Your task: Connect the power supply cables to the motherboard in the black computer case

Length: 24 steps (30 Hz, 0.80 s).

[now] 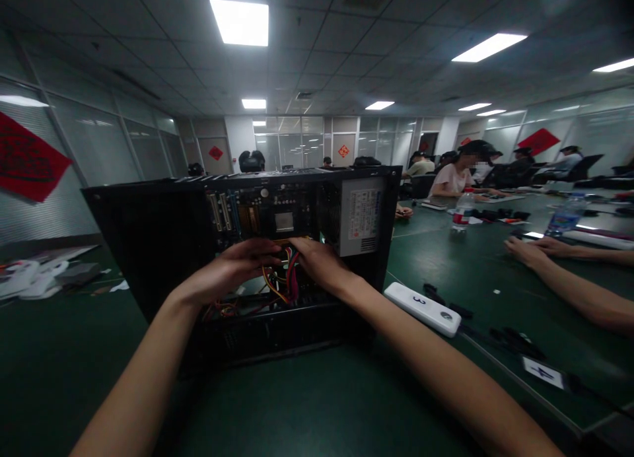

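An open black computer case (148, 239) lies on its side on the green table (317, 404), its motherboard (262, 212) and grey power supply (361, 216) exposed. Both my hands reach inside it. My left hand (232, 265) is curled, fingers bent down onto a bundle of yellow, red and black wires (284, 279). My right hand (319, 262) meets it from the right, fingers closed around the same wire bundle near its connector. What the fingertips pinch is hidden.
A white numbered device (423, 307) and black cables (510, 341) lie right of the case, with a numbered paper tag (543, 372). Another person's arms (559, 272) rest on the table at right. Water bottles (463, 212) and seated people are farther back. Papers clutter the left.
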Tool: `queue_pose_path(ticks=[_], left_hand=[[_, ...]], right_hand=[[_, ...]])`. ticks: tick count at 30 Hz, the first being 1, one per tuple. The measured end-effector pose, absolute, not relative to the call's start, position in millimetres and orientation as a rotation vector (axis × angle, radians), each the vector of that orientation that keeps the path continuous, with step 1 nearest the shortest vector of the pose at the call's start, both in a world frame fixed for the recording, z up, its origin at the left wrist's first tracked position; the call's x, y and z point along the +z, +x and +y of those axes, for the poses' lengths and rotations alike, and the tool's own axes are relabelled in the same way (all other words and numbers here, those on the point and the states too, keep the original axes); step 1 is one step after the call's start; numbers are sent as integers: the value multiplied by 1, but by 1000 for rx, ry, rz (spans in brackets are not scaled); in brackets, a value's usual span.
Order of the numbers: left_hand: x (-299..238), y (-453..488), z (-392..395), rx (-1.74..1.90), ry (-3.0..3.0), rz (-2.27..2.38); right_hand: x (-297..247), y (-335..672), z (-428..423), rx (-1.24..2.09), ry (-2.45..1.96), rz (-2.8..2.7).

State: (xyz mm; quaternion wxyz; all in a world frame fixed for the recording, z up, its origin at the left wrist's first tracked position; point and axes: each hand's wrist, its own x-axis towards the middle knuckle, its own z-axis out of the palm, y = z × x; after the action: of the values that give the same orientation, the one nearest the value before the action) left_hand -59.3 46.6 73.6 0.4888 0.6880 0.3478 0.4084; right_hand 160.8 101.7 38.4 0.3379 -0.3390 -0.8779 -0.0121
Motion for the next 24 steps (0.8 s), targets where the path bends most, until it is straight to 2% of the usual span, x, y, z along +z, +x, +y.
queue_pose_path(ticks=[13,24], left_hand=[[57,-48,66,1380,2381,1389],[44,-46,74,1287,2722,1338]], right_hand=[[32,164,107,43,-749,-2233],[41,164,99,-11,-730,-2336]])
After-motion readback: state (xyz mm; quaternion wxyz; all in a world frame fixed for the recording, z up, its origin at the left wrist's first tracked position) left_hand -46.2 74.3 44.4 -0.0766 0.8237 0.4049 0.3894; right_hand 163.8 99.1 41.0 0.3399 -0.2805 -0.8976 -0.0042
